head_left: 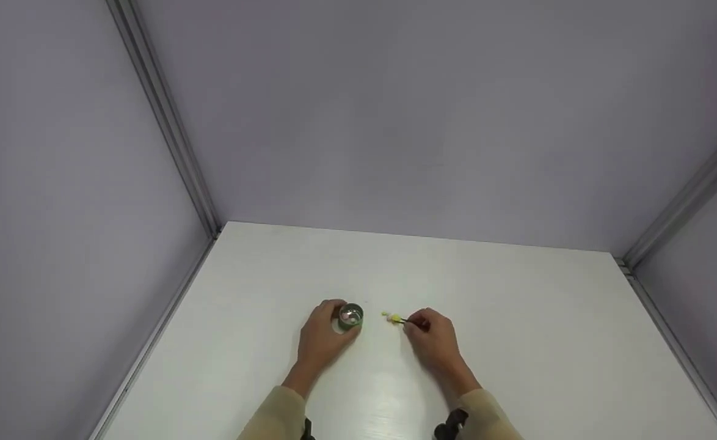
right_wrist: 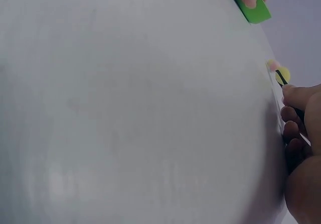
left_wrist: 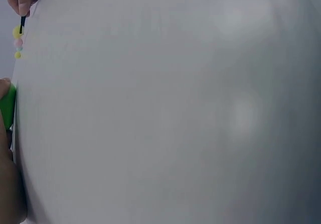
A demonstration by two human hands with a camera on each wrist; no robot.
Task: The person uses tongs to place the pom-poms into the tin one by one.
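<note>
A small green container (head_left: 350, 316) with a shiny inside stands on the white table (head_left: 517, 318). My left hand (head_left: 325, 335) grips it, fingers curled round its side; the left wrist view shows only its green edge (left_wrist: 7, 107). My right hand (head_left: 433, 339) pinches a thin black tool (head_left: 408, 322) whose tip touches a small yellow bead (head_left: 395, 318). A pink bead (left_wrist: 18, 42) and another yellow bead (left_wrist: 17, 55) lie just beyond it. In the right wrist view the tool tip meets the yellow bead (right_wrist: 283, 75), with the green container (right_wrist: 253, 8) further off.
Grey walls enclose the table on three sides, with metal rails along the left edge (head_left: 169, 293) and the right edge (head_left: 664, 330). Bare white tabletop spreads around both hands.
</note>
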